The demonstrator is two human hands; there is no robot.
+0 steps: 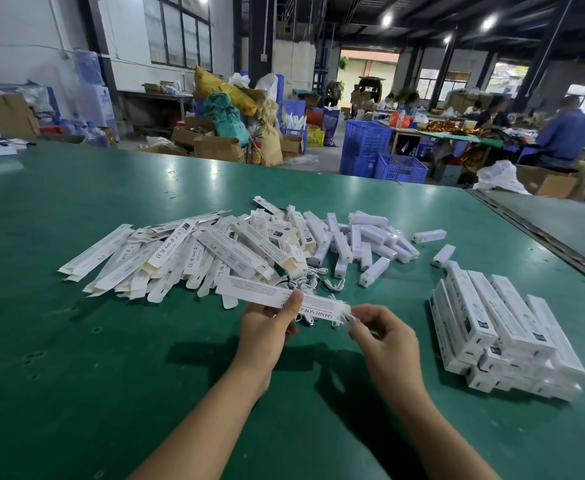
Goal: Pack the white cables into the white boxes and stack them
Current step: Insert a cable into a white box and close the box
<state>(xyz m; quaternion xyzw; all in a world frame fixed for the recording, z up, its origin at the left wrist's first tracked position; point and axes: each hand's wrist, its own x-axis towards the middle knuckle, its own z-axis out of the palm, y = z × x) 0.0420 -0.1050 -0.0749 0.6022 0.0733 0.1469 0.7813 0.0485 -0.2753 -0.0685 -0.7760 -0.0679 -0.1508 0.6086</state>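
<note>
My left hand (270,323) grips a long white box (259,292) near its middle, thumb on top, just above the green table. At the box's right end my right hand (377,323) pinches a small bundle of white cable (344,318) against the opening. More loose white cables (313,280) lie on the table just behind the box. A heap of flat, unfolded white boxes (187,254) spreads across the table's middle. To the right, filled white boxes (502,334) lie stacked side by side in layers.
Small white lamp units (374,242) lie scattered behind the cables. The green table (111,375) has a metal seam (543,233) at the right. Beyond the far edge stand blue crates (381,150), cardboard boxes and seated workers at another table.
</note>
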